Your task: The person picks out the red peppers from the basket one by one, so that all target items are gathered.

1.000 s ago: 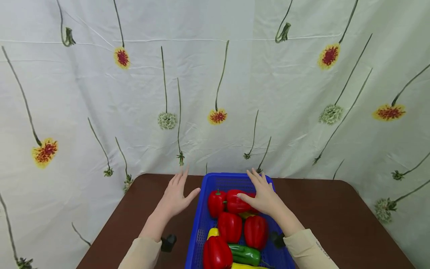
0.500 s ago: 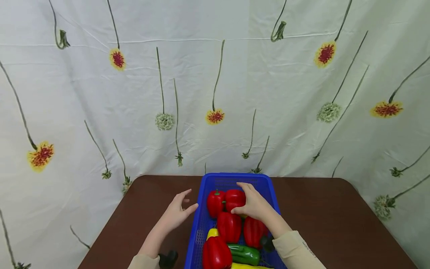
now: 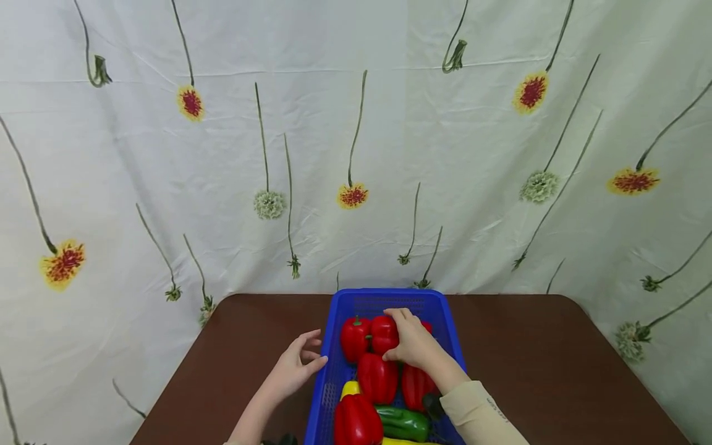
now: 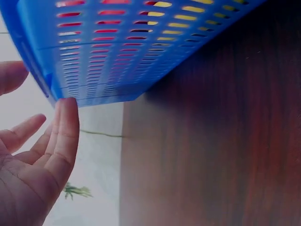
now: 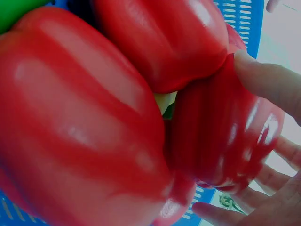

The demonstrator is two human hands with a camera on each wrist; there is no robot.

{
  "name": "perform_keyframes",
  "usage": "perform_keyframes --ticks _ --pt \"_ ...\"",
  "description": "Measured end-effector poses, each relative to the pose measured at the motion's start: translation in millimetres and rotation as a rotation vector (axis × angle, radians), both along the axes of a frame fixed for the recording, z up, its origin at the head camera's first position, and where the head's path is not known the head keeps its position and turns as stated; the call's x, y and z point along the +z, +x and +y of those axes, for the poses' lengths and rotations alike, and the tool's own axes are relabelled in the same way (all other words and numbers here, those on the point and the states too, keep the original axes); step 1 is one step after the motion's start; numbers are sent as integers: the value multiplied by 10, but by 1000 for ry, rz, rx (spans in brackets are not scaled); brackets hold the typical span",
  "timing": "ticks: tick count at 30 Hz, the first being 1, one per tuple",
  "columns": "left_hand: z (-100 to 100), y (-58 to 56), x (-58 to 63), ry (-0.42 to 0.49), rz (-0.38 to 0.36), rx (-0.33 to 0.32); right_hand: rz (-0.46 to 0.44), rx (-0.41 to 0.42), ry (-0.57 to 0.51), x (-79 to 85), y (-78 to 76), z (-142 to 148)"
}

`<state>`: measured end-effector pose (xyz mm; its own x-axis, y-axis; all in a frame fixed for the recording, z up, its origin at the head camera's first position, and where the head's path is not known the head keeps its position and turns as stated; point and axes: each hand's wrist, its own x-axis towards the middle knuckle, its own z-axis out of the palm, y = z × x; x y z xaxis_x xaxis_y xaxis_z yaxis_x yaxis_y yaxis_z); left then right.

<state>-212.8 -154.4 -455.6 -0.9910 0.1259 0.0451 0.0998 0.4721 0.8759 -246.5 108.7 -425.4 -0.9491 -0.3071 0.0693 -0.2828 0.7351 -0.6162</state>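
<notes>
My right hand [image 3: 414,343] is over the far part of a blue plastic basket [image 3: 327,346], its thumb and fingers curved round a glossy red bell pepper [image 3: 382,335]. In the right wrist view the thumb [image 5: 268,82] lies against one side of that pepper [image 5: 221,136], with the other fingers round the opposite side. To the left of the basket hovers my left hand [image 3: 293,369], fingers loosely bent and holding nothing. Its fingertips come close to the basket's slotted side wall [image 4: 108,61] in the left wrist view; whether they touch it I cannot tell.
Several more red bell peppers [image 3: 358,421] fill the basket, along with a long green pepper [image 3: 403,423] and yellow pieces [image 3: 350,388]. Beneath is a dark brown table [image 3: 528,358]. A pale curtain with printed flowers [image 3: 353,196] hangs behind its far edge.
My right hand has come down and left, its spread fingers now curved round the red pepper. The left hand has dropped beside the basket, its fingers bending. The basket stays in place.
</notes>
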Motion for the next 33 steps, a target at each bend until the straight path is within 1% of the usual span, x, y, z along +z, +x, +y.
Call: perform_keyframes --ticks 3,7,11,15,18,23,27,30,33 --pt "1 10 -61 36 -21 -25 10 14 7 -39 -1 -3" --pt "-1 2 -137 97 -25 -50 36 26 10 -65 -6 5" --pt "4 -8 -166 139 -23 -57 56 26 14 -71 -18 25" --pt "8 7 -172 161 -21 -65 84 -2 -7 -78 -39 49" --pt "12 27 -180 176 -25 -65 92 -43 -66 -51 -53 75" --pt "17 34 -203 191 -34 -46 53 -135 -219 77 -63 199" --pt "28 42 -199 183 -39 -28 3 -234 -308 194 -64 414" --pt "38 48 -190 200 -48 -16 -34 -298 -365 275 -46 625" --pt "40 45 -207 221 -28 -15 -57 -355 -409 336 -21 842"
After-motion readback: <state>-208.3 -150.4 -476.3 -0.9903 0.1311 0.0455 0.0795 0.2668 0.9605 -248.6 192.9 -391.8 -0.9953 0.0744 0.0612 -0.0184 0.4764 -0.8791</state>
